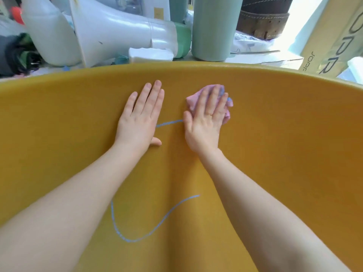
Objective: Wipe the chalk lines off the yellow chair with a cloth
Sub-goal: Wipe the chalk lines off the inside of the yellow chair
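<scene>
The yellow chair [275, 134] fills the lower two thirds of the head view, its curved back rim running across the top. The right hand [204, 120] lies flat, fingers extended and pressing a bunched pink cloth [191, 100] against the chair back; the cloth shows at 12 o'clock and 3 o'clock of the hand, with blue chalk staining at its upper right edge. The left hand [139, 118] is open and empty, palm flat on the chair surface just beside the right hand at its 9 o'clock, apparently bracing. A short blue chalk line [169, 123] runs between the two hands and meets the right thumb. A longer curved chalk line [153, 228] remains on the seat at 6 o'clock of both hands, between the forearms, untouched. The surface under the cloth is hidden, so any chalk there cannot be assessed. Judgement: wiping is under way but incomplete; at least the short line and the full lower curve remain to be removed.
</scene>
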Demonstrator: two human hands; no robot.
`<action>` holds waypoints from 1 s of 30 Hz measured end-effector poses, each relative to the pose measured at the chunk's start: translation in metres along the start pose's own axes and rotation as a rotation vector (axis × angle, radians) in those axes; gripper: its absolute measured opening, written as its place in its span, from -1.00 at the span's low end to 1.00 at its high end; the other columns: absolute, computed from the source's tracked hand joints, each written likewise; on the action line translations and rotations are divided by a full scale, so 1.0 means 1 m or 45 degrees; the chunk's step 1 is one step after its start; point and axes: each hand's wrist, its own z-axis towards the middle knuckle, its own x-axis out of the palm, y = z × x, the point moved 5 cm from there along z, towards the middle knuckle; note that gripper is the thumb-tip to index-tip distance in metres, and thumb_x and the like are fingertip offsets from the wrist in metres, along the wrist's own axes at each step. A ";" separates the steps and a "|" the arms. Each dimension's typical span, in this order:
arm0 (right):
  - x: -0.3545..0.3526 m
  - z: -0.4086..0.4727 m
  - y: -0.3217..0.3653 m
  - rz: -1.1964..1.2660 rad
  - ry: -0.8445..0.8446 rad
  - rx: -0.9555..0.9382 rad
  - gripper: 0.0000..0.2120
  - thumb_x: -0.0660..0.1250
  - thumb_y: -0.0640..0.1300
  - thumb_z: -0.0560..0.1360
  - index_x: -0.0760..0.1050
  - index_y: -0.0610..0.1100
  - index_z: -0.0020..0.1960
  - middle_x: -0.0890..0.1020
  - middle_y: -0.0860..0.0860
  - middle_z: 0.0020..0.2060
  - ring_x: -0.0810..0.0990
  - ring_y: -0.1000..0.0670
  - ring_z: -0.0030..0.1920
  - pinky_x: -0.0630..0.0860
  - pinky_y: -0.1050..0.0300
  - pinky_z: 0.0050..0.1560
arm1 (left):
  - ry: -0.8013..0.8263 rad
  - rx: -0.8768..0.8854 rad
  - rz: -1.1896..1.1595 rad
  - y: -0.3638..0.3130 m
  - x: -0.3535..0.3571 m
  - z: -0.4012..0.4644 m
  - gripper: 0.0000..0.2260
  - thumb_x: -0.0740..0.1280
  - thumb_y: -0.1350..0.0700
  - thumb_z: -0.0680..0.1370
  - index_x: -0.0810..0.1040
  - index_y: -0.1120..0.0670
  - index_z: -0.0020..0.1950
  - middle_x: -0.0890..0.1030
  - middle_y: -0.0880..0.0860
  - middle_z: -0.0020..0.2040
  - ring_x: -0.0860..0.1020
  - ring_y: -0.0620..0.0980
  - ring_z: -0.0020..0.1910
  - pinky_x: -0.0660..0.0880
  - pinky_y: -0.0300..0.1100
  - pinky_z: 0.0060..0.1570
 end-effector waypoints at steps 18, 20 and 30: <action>-0.030 0.052 -0.004 -0.212 -0.146 -0.685 -0.49 0.09 0.04 0.56 0.15 -0.09 0.46 0.27 -0.09 0.44 0.05 -0.14 0.43 -0.13 0.03 0.44 | -0.063 0.043 -0.046 0.004 0.007 0.004 0.30 0.45 -0.42 -0.09 0.07 0.19 0.46 0.28 0.10 0.48 0.23 0.05 0.44 0.10 -0.04 0.39; -0.021 0.041 -0.001 -0.148 -0.133 -0.676 -0.47 0.08 0.05 0.56 0.13 -0.11 0.46 0.23 -0.10 0.44 0.03 -0.17 0.43 -0.17 0.01 0.45 | -0.089 0.054 -0.054 0.004 0.008 0.004 0.30 0.46 -0.41 -0.08 0.07 0.19 0.47 0.25 0.11 0.49 0.19 0.05 0.44 0.06 -0.03 0.39; 0.032 -0.074 -0.021 -0.263 0.291 -1.197 -0.44 -0.22 0.20 0.57 0.03 -0.03 0.49 0.14 0.02 0.45 -0.11 -0.08 0.50 -0.11 -0.02 0.46 | 0.016 0.009 -0.053 0.003 0.002 -0.001 0.27 0.48 -0.38 -0.05 0.04 0.18 0.46 0.27 0.08 0.48 0.30 0.05 0.44 0.21 -0.09 0.40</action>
